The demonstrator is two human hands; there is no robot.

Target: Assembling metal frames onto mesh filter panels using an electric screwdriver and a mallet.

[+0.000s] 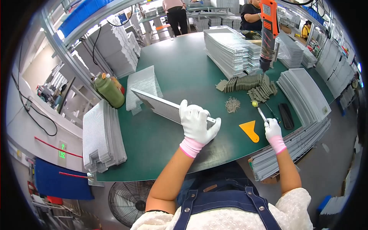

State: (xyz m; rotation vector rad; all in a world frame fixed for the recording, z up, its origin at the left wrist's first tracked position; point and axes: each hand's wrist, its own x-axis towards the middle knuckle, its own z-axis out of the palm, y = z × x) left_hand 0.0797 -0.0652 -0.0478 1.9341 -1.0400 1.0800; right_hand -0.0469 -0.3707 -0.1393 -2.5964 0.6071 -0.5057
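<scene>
My left hand point(197, 124), in a white glove with a pink cuff, grips the edge of a thin grey panel with a pale frame point(161, 108). The panel is tilted up off the green table, its far corner pointing to the left. At the right, my right hand point(273, 131), gloved alike, is closed round the pale handle of a small tool with a round yellow head point(255, 104). Beside that hand lie a yellow scraper point(251, 131) and a black oblong case point(286, 115). A pile of small screws or pins point(232, 105) is just beyond.
An orange power screwdriver point(269, 30) hangs over small metal plates point(243, 83). Mesh sheets point(102, 136) are stacked at left, near bubble wrap point(143, 86) and a green bottle point(109, 90). Panel stacks stand at back point(226, 50) and right point(304, 94). Other people work beyond.
</scene>
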